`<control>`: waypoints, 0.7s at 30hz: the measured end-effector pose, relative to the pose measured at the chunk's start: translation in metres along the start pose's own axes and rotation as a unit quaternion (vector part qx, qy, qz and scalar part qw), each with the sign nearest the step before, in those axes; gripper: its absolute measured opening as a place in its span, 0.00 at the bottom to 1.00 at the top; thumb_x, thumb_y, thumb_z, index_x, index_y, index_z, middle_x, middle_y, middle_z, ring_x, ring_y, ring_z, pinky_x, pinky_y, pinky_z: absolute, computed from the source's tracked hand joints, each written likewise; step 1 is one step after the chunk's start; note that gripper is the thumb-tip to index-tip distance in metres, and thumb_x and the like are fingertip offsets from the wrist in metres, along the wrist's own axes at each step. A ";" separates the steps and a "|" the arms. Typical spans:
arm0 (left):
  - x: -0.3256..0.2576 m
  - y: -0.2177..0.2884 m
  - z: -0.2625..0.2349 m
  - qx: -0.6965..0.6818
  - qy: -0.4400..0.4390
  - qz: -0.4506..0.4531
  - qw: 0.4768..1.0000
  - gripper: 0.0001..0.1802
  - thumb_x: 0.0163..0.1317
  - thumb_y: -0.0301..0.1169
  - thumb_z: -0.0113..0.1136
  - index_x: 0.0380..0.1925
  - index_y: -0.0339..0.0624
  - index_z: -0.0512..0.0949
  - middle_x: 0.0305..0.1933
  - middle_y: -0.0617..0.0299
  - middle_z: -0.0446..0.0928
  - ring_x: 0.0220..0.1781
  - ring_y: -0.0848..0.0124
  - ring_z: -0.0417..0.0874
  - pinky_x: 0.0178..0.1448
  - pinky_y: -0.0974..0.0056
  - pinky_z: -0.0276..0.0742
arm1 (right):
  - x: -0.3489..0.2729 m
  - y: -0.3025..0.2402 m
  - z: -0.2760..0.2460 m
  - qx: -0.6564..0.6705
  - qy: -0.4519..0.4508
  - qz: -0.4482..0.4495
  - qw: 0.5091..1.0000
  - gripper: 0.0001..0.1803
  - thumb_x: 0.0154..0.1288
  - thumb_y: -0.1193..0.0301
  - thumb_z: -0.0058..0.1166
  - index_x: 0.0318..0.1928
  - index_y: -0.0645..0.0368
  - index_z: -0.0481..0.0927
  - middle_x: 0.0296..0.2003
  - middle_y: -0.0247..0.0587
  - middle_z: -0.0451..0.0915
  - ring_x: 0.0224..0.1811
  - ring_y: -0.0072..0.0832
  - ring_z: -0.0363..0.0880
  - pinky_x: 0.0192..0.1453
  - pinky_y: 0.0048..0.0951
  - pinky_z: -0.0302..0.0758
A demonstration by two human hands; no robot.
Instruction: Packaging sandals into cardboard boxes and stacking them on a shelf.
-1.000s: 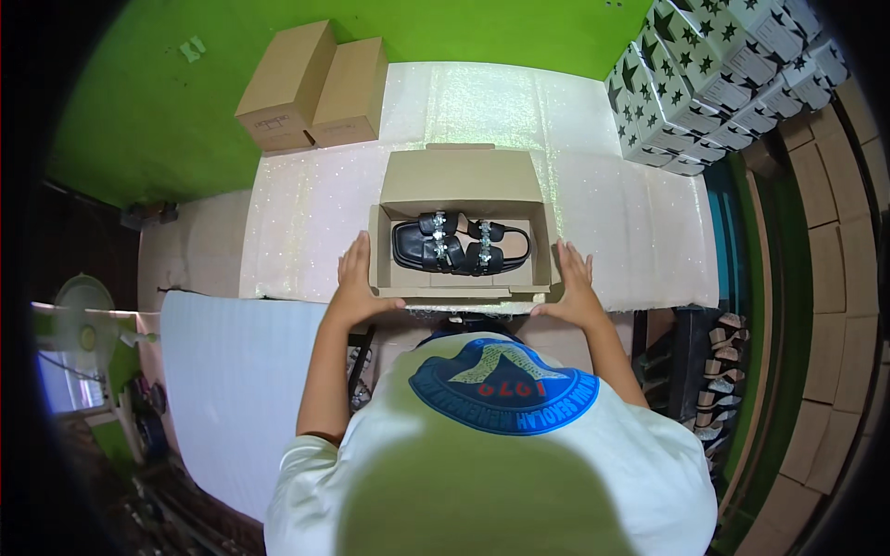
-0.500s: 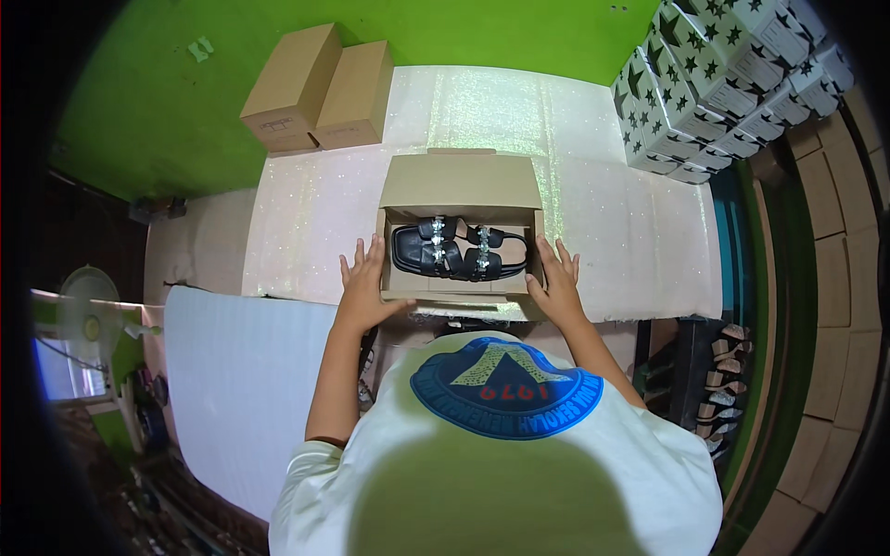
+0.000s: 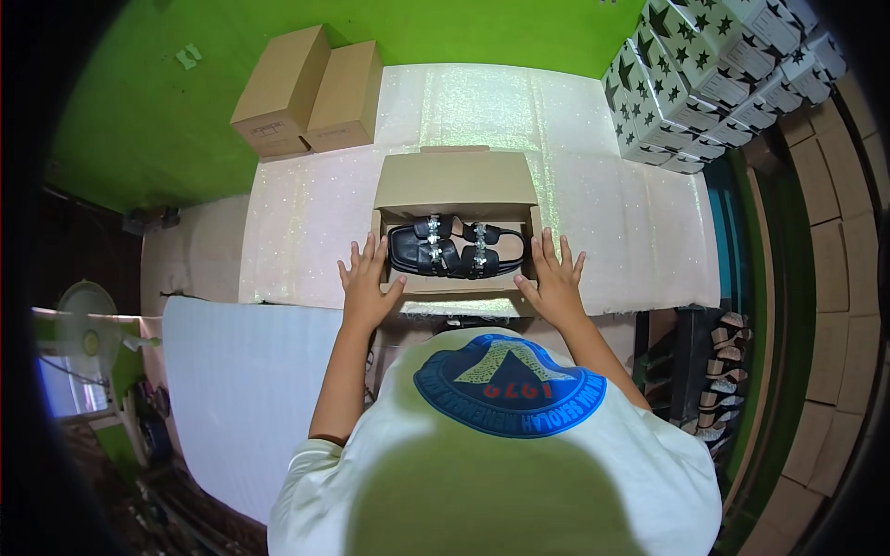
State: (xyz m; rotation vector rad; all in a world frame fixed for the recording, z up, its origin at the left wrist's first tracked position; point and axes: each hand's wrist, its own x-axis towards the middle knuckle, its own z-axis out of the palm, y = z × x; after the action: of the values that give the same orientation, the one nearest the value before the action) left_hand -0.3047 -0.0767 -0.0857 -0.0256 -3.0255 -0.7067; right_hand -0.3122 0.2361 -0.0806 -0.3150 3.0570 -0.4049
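A brown cardboard shoebox (image 3: 454,181) sits on the cloth-covered table in front of me, its lid tipped back on the far side. Inside lies a black sandal (image 3: 417,252), on its own or as part of a pair, I cannot tell, with straps set with sparkling stones and the squared toe pointing left. My left hand (image 3: 369,285) rests against the box's left side, fingers spread and thumb at the near left corner. At the right side is my right hand (image 3: 558,283), its fingers likewise apart and its thumb over the near rim. Neither hand grips anything.
Two closed brown boxes (image 3: 306,93) stand at the back left against the green wall. White star-patterned boxes (image 3: 686,93) are stacked at the back right. Several shoes (image 3: 725,371) sit on a rack at the right. A white board or sheet (image 3: 250,398) lies left of me, near a fan (image 3: 88,320).
Both hands have shifted slightly against the box's sides. My left thumb has come up toward the near left corner. The view has moved a little; box and sandal keep their place.
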 end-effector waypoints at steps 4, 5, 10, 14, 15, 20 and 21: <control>0.010 0.006 -0.015 0.005 -0.014 0.013 1.000 0.44 0.45 0.49 0.60 0.64 0.54 0.57 0.69 0.54 0.51 0.70 0.47 0.45 0.66 0.36 0.32 | 0.002 -0.002 -0.005 -0.025 -0.023 0.010 0.999 0.41 0.59 0.46 0.42 0.67 0.54 0.50 0.69 0.44 0.41 0.70 0.50 0.35 0.64 0.65 0.28; 0.012 0.010 -0.020 0.038 -0.039 0.015 0.998 0.45 0.45 0.49 0.60 0.64 0.54 0.55 0.69 0.54 0.50 0.71 0.48 0.43 0.66 0.37 0.31 | 0.003 -0.002 -0.007 -0.025 -0.021 0.009 0.999 0.41 0.59 0.46 0.42 0.67 0.54 0.50 0.69 0.44 0.41 0.70 0.50 0.35 0.64 0.65 0.28; 0.031 0.006 -0.026 0.099 -0.078 0.046 0.991 0.49 0.44 0.52 0.60 0.66 0.51 0.50 0.70 0.50 0.47 0.72 0.49 0.40 0.66 0.37 0.31 | 0.011 -0.005 -0.026 -0.067 -0.114 -0.010 0.991 0.41 0.59 0.44 0.41 0.67 0.52 0.50 0.69 0.45 0.41 0.70 0.51 0.33 0.62 0.67 0.29; 0.086 -0.014 -0.012 -0.088 -0.036 -0.046 0.994 0.49 0.51 0.57 0.54 0.65 0.37 0.49 0.68 0.42 0.49 0.70 0.49 0.46 0.68 0.44 0.38 | 0.042 -0.008 -0.031 0.073 -0.044 0.018 0.996 0.40 0.58 0.43 0.42 0.66 0.51 0.53 0.68 0.49 0.44 0.69 0.53 0.39 0.63 0.66 0.30; 0.105 -0.030 0.000 -0.189 -0.041 -0.102 0.976 0.48 0.53 0.57 0.52 0.64 0.35 0.50 0.64 0.40 0.55 0.68 0.49 0.53 0.67 0.50 0.46 | 0.054 -0.010 -0.035 0.071 -0.032 0.019 0.997 0.40 0.58 0.44 0.43 0.66 0.50 0.54 0.67 0.50 0.46 0.69 0.53 0.41 0.63 0.66 0.31; 0.162 -0.020 -0.006 -0.290 -0.028 -0.142 0.946 0.46 0.56 0.58 0.48 0.62 0.30 0.53 0.54 0.38 0.69 0.59 0.48 0.68 0.62 0.62 0.61 | 0.107 -0.024 -0.047 0.040 0.028 -0.006 0.999 0.37 0.59 0.48 0.46 0.66 0.45 0.53 0.66 0.50 0.49 0.69 0.50 0.44 0.65 0.63 0.32; 0.169 -0.016 -0.010 -0.265 -0.005 -0.149 0.953 0.45 0.56 0.58 0.48 0.61 0.30 0.55 0.53 0.38 0.70 0.59 0.49 0.69 0.61 0.62 0.62 | 0.115 -0.028 -0.051 0.041 0.045 -0.018 0.998 0.37 0.59 0.47 0.46 0.66 0.44 0.53 0.66 0.50 0.50 0.69 0.49 0.44 0.65 0.62 0.32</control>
State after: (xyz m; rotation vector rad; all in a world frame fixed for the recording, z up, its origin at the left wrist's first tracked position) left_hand -0.4733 -0.0944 -0.0779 0.4187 -2.7719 -1.5222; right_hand -0.4226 0.1990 -0.0259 -0.3575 3.1147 -0.5596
